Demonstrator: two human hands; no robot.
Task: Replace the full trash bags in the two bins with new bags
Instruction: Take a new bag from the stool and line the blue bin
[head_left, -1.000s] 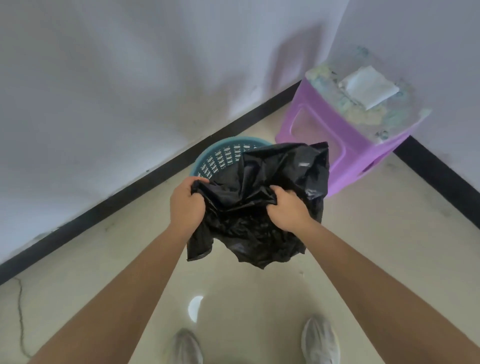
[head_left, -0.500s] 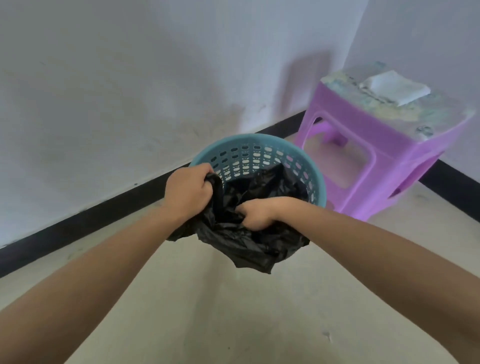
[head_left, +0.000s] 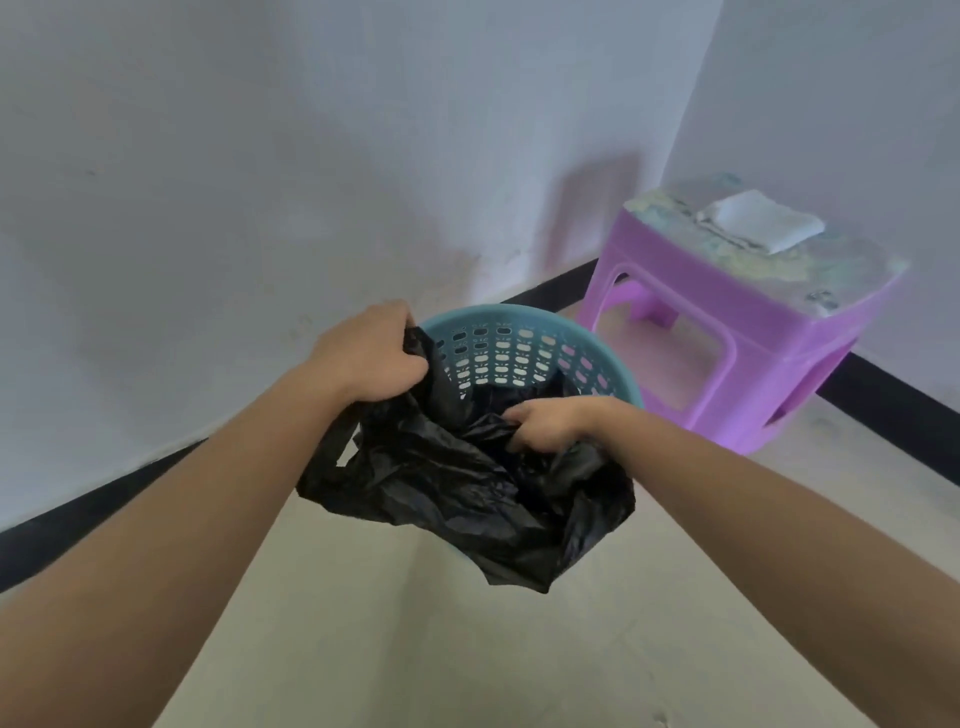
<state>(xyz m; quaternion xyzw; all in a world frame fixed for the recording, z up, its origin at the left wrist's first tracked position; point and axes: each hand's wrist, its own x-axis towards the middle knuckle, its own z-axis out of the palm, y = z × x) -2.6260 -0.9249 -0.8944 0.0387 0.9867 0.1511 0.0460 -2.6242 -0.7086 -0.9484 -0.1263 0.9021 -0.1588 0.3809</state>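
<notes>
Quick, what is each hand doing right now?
Left hand: closed, gripping the black trash bag at the rim of the blue bin.
Right hand: closed, gripping the same bag inside the bin's mouth.

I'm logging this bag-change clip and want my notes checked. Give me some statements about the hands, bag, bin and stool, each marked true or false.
1. The left hand and right hand both grip the black bag. True.
2. The blue bin has perforated walls. True.
3. The bag covers the bin's whole rim. False: the far rim is bare.
4. A white cloth lies on the purple stool. True.
5. The stool stands left of the bin. False: it stands to its right.
</notes>
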